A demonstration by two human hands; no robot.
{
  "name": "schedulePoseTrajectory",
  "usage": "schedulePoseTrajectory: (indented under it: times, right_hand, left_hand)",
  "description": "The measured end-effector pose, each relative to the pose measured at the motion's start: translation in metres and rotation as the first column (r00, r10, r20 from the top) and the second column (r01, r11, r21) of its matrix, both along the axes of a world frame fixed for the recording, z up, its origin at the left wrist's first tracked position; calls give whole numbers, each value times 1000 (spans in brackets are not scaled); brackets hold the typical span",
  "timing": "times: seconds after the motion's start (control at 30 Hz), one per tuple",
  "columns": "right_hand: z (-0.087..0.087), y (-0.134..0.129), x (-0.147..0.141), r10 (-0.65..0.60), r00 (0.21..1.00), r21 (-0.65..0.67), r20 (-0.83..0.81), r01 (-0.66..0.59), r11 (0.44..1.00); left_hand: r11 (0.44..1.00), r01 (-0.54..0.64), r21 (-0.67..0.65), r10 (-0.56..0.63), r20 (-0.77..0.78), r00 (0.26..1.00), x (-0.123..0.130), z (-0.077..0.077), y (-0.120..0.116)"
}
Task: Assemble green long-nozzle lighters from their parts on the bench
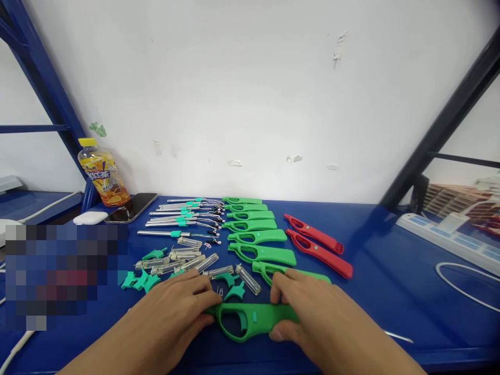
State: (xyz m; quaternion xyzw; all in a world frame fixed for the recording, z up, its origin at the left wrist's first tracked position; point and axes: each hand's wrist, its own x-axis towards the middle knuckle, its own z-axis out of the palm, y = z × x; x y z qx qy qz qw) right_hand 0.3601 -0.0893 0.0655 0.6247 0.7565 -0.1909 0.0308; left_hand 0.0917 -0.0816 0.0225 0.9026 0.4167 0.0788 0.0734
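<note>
A green lighter casing (260,319) with a teal trigger in its loop lies across the front of the blue table, between both hands. My left hand (183,307) grips its narrow nozzle end, fingers closed. Around the wide handle end, my right hand (300,304) is closed with the thumb below and the fingers above. Just beyond my hands is another green casing (273,268), partly covered by my right fingers. Near my left hand are teal triggers (235,290), a clear fuel tank (248,278) and small metal bits (220,290).
Several green casings (262,253) form a column, with two red casings (320,252) to their right. Metal lighter tubes with wires (167,221) lie left. Behind them are a phone (133,207) and drink bottle (103,174). A power strip (449,234) lies right.
</note>
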Motion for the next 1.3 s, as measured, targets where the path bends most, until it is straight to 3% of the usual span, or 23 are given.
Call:
schedulePoseTrajectory:
  times: [0.2, 0.43, 0.9, 1.3]
  right_hand:
    - [-9, -3, 8, 23, 998, 64, -60, -19, 998]
    - [-9, 1, 7, 23, 998, 44, -58, -20, 999]
    - [-11, 7, 1, -1, 999, 73, -36, 4, 997]
    - [7, 14, -11, -90, 988, 13, 126, 89, 996]
  left_hand:
    - [998, 14, 62, -13, -16, 1000, 1, 0, -2]
    - [1000, 12, -12, -13, -41, 999, 2, 4, 0]
    - [998, 24, -51, -21, 75, 997, 1, -5, 1]
    - [999, 12, 42, -16, 97, 995, 2, -8, 0]
